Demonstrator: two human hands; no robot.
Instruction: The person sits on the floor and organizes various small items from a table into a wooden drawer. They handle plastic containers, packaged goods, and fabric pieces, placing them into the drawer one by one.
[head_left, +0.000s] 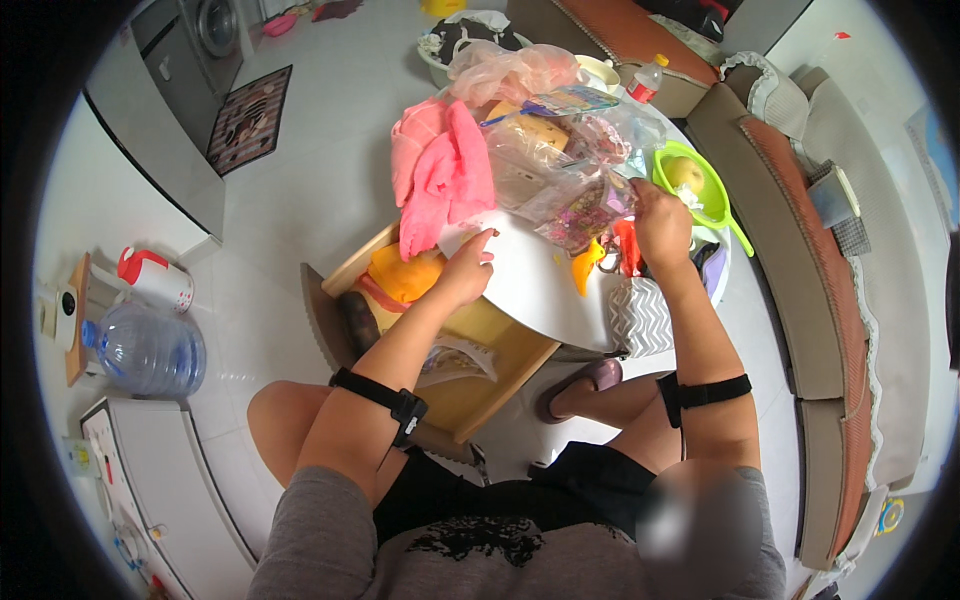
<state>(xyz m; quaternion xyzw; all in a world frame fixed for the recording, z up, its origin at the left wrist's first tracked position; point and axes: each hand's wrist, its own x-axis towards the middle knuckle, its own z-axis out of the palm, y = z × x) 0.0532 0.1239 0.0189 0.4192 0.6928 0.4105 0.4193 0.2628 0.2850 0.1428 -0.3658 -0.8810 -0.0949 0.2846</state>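
My right hand grips the edge of a clear plastic bag of small colourful items above the white round table. My left hand is over the table's near left edge, with its index finger extended; whether it holds something small cannot be told. Pink towels hang over the table's left edge beside it. Below my left forearm an open wooden drawer holds an orange cloth and a plastic bag. An orange bird-shaped item and a zigzag-patterned pouch lie near my right hand.
Clear bags, a green strainer with a round fruit and a plastic bottle crowd the table. A sofa curves along the right. To the left stand a large water jug, a red-and-white kettle and a white cabinet.
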